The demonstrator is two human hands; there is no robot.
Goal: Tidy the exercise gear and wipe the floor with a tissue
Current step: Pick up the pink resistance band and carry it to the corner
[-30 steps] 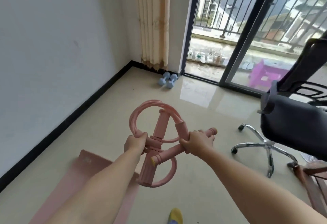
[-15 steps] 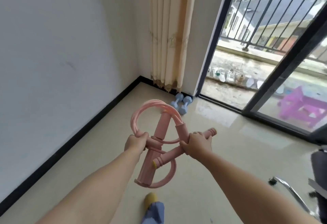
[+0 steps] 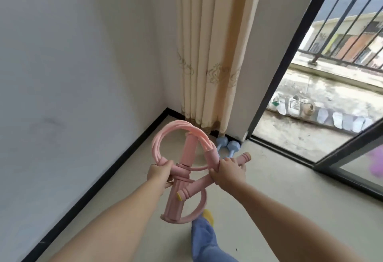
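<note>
Pink pull rope, coiled, held in mid-air above floor: left hand clamped on tube loop, right hand clamped on handle bar. Blue dumbbells on floor at far corner, beside curtain.

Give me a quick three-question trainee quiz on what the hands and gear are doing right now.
1. True or false: both hands grip the pink pedal resistance band.
2. Where do the blue dumbbells lie? A on the balcony; B on the floor by the curtain; C in the left hand.
3. Fill in: the right hand holds a pink ____ bar.

Key: 1 true; 2 B; 3 handle.
</note>
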